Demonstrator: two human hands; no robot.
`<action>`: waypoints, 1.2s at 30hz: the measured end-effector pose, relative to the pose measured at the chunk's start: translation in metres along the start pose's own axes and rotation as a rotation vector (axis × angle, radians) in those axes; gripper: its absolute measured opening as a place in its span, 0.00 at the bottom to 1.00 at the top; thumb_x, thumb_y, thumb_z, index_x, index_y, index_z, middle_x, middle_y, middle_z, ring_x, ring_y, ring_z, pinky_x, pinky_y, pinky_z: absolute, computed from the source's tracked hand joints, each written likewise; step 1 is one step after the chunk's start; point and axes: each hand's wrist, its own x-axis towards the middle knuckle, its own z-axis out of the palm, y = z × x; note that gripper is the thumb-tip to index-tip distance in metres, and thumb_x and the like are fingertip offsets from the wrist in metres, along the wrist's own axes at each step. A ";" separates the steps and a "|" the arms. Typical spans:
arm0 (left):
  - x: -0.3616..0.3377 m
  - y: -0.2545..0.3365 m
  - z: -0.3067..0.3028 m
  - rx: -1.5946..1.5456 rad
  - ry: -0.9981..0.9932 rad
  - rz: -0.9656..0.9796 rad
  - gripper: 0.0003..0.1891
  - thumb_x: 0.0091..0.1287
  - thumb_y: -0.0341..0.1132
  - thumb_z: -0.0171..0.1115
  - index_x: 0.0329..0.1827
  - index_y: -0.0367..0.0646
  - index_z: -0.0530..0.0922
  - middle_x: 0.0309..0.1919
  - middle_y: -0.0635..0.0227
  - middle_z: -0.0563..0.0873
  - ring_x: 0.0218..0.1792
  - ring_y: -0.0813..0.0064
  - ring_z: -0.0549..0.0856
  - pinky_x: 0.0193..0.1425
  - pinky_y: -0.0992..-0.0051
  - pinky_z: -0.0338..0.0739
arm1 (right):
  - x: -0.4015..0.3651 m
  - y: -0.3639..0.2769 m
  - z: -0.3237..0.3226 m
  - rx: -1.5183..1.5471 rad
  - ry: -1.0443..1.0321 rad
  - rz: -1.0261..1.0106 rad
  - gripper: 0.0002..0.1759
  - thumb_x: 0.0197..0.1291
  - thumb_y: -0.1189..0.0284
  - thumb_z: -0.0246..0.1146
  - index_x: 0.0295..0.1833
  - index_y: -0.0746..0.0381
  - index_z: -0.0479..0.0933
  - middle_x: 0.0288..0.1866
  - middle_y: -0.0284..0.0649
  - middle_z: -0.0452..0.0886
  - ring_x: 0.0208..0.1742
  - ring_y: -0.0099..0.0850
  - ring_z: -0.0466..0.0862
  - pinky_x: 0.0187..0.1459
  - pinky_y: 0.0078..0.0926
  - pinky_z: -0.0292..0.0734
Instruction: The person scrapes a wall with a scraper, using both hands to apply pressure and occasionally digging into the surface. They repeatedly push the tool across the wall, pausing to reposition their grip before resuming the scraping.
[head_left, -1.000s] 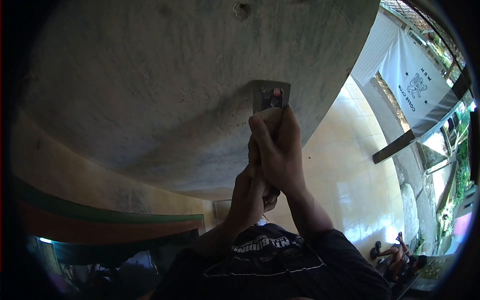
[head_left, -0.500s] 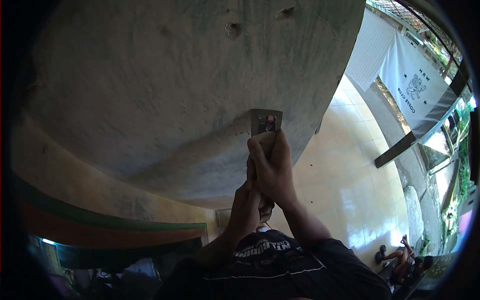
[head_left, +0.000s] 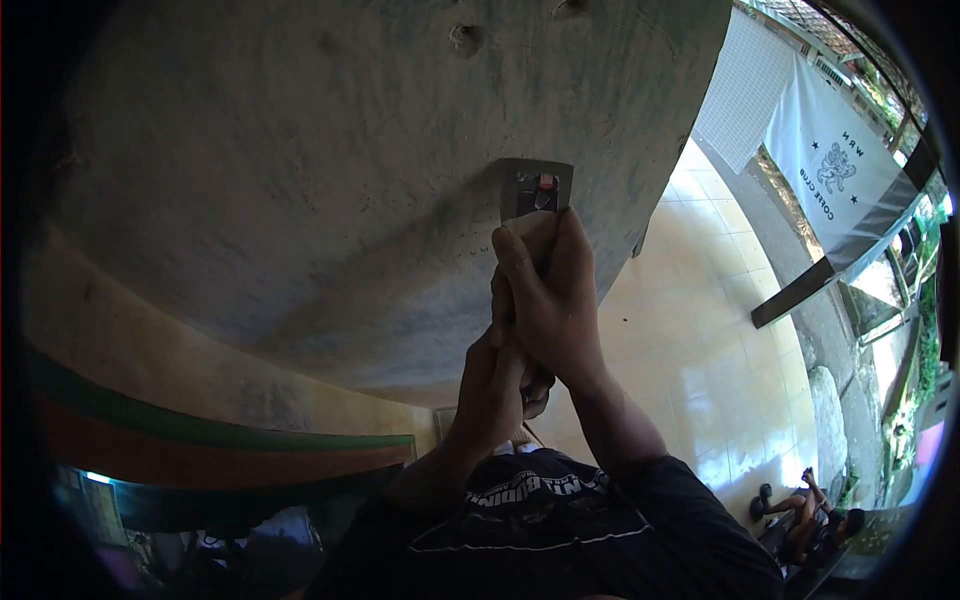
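Observation:
Both my hands grip the handle of a scraper (head_left: 538, 170), one above the other. My right hand (head_left: 552, 290) is the upper one, closed just below the wide metal blade, with the thumb lying along the tool. Lower down, my left hand (head_left: 490, 385) wraps the handle end, its fingers partly hidden behind the handle. The blade, with a dark and red label on it, lies against the rough grey wall (head_left: 330, 200). Its edge points away from me and casts a long shadow to the left.
Two chipped holes (head_left: 465, 40) mark the wall near the top. Light floor tiles (head_left: 690, 330) spread at right. A white banner (head_left: 825, 160) hangs by a dark post (head_left: 792, 295). A seated person (head_left: 810, 520) is at lower right. A green and red ledge (head_left: 220, 450) runs along lower left.
My two hands have pushed the scraper farther up the wall, away from my body. Their grip on the handle looks the same.

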 end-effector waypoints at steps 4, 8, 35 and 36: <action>-0.009 -0.016 -0.008 0.006 0.040 -0.011 0.17 0.75 0.47 0.40 0.34 0.43 0.64 0.18 0.76 0.65 0.14 0.87 0.65 0.14 0.85 0.55 | -0.016 0.034 -0.003 -0.025 0.043 0.017 0.11 0.63 0.75 0.59 0.39 0.66 0.61 0.23 0.36 0.72 0.19 0.19 0.72 0.19 0.20 0.67; -0.008 -0.007 -0.005 0.018 0.063 -0.047 0.16 0.76 0.45 0.40 0.35 0.43 0.64 0.18 0.76 0.65 0.14 0.88 0.64 0.14 0.85 0.55 | -0.009 0.019 0.002 -0.032 0.035 0.042 0.12 0.63 0.75 0.59 0.39 0.66 0.61 0.22 0.36 0.72 0.18 0.19 0.72 0.18 0.20 0.67; -0.039 -0.026 -0.081 1.138 0.286 0.090 0.13 0.64 0.39 0.62 0.38 0.35 0.76 0.20 0.59 0.81 0.20 0.66 0.80 0.28 0.70 0.71 | -0.056 0.056 -0.047 -0.514 -0.169 0.142 0.30 0.65 0.78 0.50 0.72 0.56 0.56 0.14 0.39 0.74 0.17 0.24 0.76 0.25 0.26 0.73; -0.038 -0.031 -0.086 0.924 0.235 0.042 0.13 0.66 0.40 0.60 0.38 0.35 0.75 0.19 0.63 0.78 0.18 0.71 0.78 0.25 0.72 0.70 | -0.059 0.060 -0.040 -0.448 -0.091 0.119 0.30 0.64 0.78 0.51 0.72 0.57 0.56 0.14 0.38 0.74 0.17 0.24 0.76 0.26 0.26 0.73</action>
